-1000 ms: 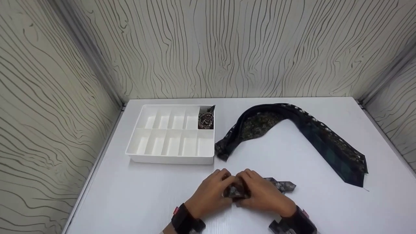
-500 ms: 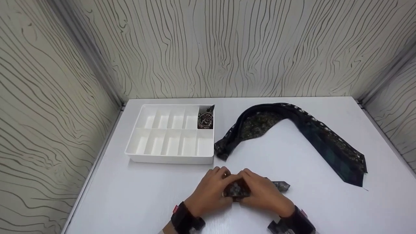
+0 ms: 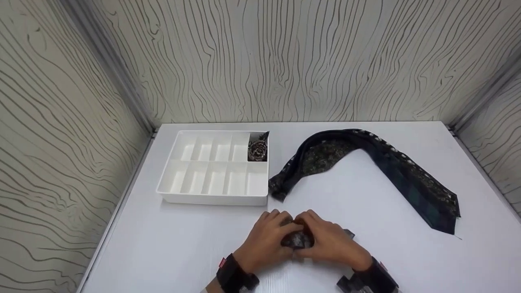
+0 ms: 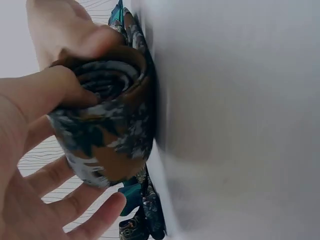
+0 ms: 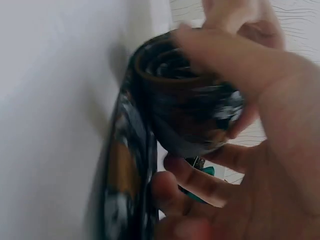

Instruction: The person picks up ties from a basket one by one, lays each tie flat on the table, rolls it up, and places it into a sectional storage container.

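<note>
A dark floral necktie [image 3: 299,241] with brown and grey patches is wound into a thick roll between both hands, near the table's front. My left hand [image 3: 266,241] grips the roll from the left; its thumb presses into the coiled top in the left wrist view, where the spiral layers [image 4: 107,82] show. On the other side my right hand [image 3: 329,243] holds the roll with thumb and curled fingers. The unrolled tail [image 5: 122,175] runs flat along the table under the right hand in the right wrist view, and its tip [image 3: 349,233] peeks out beyond that hand.
A white divided tray [image 3: 213,200] stands at the back left. Its back right compartment holds a rolled necktie [image 3: 257,150]. Dark neckties, one green-and-navy plaid [image 3: 415,195], lie in an arc at the right, their left end beside the tray. A patterned wall [image 3: 276,61] rises behind the table.
The necktie's loose tail has drawn in leftward, so less of it shows beyond the right hand. Both hands have stayed at nearly the same spot, fingers shifting on the roll.
</note>
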`<state>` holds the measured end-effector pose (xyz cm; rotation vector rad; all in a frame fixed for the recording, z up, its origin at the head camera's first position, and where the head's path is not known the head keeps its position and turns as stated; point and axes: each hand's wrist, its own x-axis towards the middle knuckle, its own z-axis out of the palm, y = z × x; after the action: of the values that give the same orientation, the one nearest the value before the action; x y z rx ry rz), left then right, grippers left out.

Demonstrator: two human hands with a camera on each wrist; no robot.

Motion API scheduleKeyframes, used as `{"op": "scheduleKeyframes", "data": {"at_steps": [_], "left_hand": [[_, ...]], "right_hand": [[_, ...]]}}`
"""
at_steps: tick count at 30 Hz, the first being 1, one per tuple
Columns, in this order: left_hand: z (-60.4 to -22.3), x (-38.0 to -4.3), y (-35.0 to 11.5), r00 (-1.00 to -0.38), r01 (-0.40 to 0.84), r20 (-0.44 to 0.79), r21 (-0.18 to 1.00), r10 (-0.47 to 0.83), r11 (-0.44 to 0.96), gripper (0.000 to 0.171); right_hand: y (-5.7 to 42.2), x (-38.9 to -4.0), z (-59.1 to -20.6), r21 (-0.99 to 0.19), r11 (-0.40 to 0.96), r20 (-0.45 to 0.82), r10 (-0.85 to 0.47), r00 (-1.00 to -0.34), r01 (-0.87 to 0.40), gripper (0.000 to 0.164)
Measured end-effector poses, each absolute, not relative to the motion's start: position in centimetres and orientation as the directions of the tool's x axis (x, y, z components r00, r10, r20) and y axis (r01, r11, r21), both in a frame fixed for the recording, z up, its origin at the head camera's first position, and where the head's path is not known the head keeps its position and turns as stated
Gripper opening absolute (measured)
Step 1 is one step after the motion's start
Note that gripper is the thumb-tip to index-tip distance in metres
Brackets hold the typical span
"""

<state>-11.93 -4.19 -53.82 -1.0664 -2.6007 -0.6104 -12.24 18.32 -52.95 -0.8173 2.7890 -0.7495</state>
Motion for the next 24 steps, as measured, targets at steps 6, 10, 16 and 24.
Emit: {"op": "scheduleKeyframes", "data": {"at_steps": [6,10,16,24], "left_hand": [[-53.69,-12.05,-4.33,-0.714,0.697,0.351,0.273,0.606,0.663,0.066],[-53.71,-12.17,-4.33,-0.699,0.71,0.378,0.258,0.607,0.656,0.057],[-53.58,-12.22,-3.99,-0.677,0.731,0.393,0.261,0.622,0.63,0.052],[-53.55,-11.92,-3.83,-0.678,0.733,0.353,0.266,0.645,0.626,0.061]], "right_hand": [[18.41,-12.45,-53.05,-0.456,0.751,0.012,-0.532,-0.847,-0.478,0.069],[18.56,-12.45,-52.95,-0.473,0.741,-0.007,-0.545,-0.838,-0.477,0.072],[18.77,-12.41,-52.53,-0.422,0.759,-0.001,-0.548,-0.837,-0.496,0.065],[19.25,-12.58,-52.67,-0.39,0.745,0.027,-0.578,-0.815,-0.541,0.064]]}}
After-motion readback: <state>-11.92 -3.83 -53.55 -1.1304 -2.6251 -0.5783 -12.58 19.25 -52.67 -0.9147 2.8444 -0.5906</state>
